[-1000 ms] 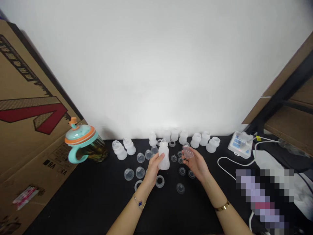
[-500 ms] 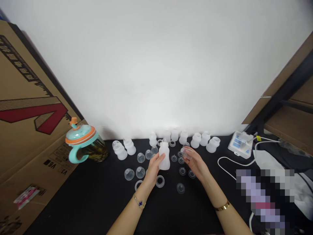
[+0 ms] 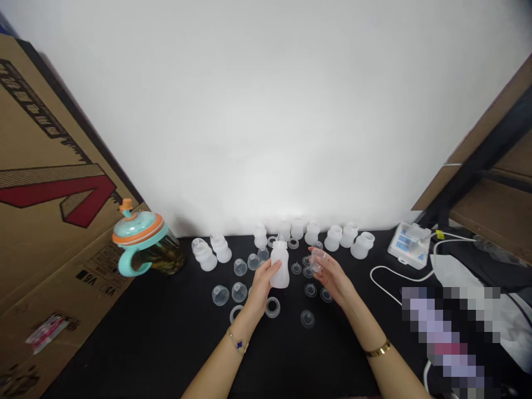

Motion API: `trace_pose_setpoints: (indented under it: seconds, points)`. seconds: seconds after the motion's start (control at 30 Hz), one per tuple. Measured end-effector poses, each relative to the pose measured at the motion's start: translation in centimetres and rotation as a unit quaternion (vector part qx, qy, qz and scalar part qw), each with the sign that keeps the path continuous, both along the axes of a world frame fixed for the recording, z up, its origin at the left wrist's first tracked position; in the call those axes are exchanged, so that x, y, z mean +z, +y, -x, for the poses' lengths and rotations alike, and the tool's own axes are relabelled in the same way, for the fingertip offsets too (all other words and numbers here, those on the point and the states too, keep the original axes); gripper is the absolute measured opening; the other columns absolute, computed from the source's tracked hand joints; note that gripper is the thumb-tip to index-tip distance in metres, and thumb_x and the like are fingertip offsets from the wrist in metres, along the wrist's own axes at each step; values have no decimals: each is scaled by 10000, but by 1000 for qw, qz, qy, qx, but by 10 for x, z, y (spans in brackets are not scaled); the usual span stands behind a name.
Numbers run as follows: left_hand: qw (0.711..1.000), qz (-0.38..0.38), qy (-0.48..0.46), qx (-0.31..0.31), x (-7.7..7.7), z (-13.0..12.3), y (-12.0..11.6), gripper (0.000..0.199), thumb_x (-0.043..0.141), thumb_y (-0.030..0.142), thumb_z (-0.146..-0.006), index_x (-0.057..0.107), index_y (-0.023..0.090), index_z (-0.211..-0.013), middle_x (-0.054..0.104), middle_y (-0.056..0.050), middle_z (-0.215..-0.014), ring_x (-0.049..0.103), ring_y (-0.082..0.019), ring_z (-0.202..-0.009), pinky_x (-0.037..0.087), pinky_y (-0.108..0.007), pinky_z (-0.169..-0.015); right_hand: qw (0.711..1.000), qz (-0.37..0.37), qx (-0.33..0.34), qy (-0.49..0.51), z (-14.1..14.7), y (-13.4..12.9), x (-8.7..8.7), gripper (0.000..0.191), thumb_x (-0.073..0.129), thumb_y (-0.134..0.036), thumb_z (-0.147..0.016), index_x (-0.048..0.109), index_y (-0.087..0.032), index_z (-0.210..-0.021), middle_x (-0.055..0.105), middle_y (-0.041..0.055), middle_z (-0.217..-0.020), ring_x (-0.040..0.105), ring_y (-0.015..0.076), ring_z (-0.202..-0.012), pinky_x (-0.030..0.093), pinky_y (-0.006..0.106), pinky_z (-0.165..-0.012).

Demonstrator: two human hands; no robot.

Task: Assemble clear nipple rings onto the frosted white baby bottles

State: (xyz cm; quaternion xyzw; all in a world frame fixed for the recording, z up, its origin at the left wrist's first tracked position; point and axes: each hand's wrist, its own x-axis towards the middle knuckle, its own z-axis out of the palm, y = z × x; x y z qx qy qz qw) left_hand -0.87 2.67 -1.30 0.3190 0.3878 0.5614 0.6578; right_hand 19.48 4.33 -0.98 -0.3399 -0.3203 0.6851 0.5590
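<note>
Wrapped around a white baby bottle, my left hand keeps it upright over the table; a clear nipple tops its neck. My right hand pinches a clear dome cap just right of the bottle, the two apart. Several clear nipples lie below and left of the right hand. Beside the left hand are several clear dome caps and white collar rings; one ring is partly covered by my left wrist.
Several open white bottles line the wall. Two capped bottles stand at the left, near a teal-lidded jug. A cardboard box borders the left side. On the right are a white plastic case, a white cable and a pixelated patch.
The dome cap in my right hand has turned from lying sideways to a more upright tilt. My left hand and the bottle have barely moved.
</note>
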Motion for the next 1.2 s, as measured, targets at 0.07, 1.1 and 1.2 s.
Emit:
trace_pose_setpoints:
  seconds: [0.07, 1.1, 1.2]
  points:
    - [1000, 5, 0, 5, 1, 0, 0, 499, 806, 421, -717, 733, 120, -1108, 745, -113, -1046, 674, -249, -920, 477, -271, -740, 1000, -3, -4, -1, 1, 0, -2, 398, 845, -300, -701, 679, -216, -1053, 641, 2, -796, 457, 80, -542, 339, 214, -450]
    - [994, 87, -61, 41, -11, 0, 7, 585, 747, 585, -742, 709, 156, -1139, 724, -122, -1117, 645, -283, -1067, 535, -298, -771, 998, 2, 40, 46, 1, -3, 1, 338, 702, -475, -826, 733, -183, -993, 607, 9, -724, 455, 93, -492, 558, 307, -578]
    - [992, 90, -75, 39, -10, 1, 7, 549, 771, 549, -735, 712, 166, -1124, 723, -111, -1126, 642, -283, -1084, 540, -301, -800, 998, -4, 52, 39, 0, -4, 4, 366, 700, -452, -833, 706, -197, -1096, 672, 39, -839, 534, 113, -545, 579, 328, -633]
